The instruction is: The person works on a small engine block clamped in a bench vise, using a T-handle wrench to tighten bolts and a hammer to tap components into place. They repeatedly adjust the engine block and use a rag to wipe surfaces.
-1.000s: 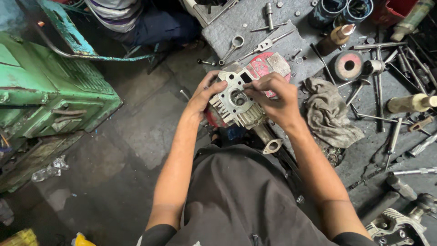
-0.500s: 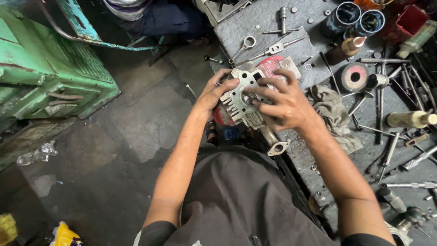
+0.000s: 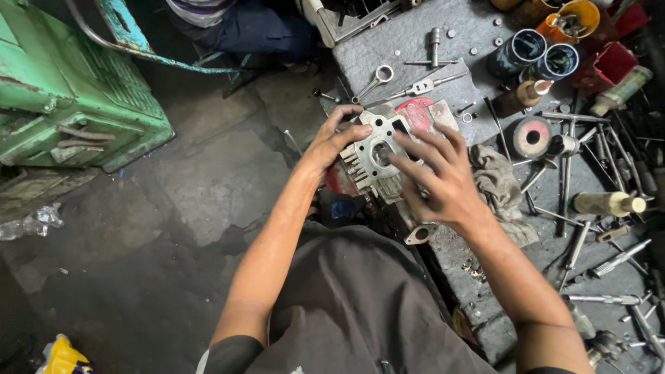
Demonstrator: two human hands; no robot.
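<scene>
A grey metal engine cylinder head (image 3: 373, 158) with cooling fins and a round bore sits in front of me, over the edge of a low grey work mat (image 3: 415, 62). My left hand (image 3: 331, 142) grips its left side, thumb on the top face. Spread flat, my right hand (image 3: 440, 180) lies on its right side with the fingers apart, fingertips near the bore. A red-and-white flat piece (image 3: 422, 114) lies just behind the part.
Wrenches (image 3: 374, 82), rods, sockets and bolts litter the mat. A dirty rag (image 3: 495, 183) lies right of my hand, with cans (image 3: 516, 52) and a grinding wheel (image 3: 530, 137) beyond. A green machine (image 3: 76, 97) stands at left. Another person's legs (image 3: 235, 24) are at top.
My right hand has opened out and slid over the part's right side, fingers spread. The view has shifted down and right slightly.
</scene>
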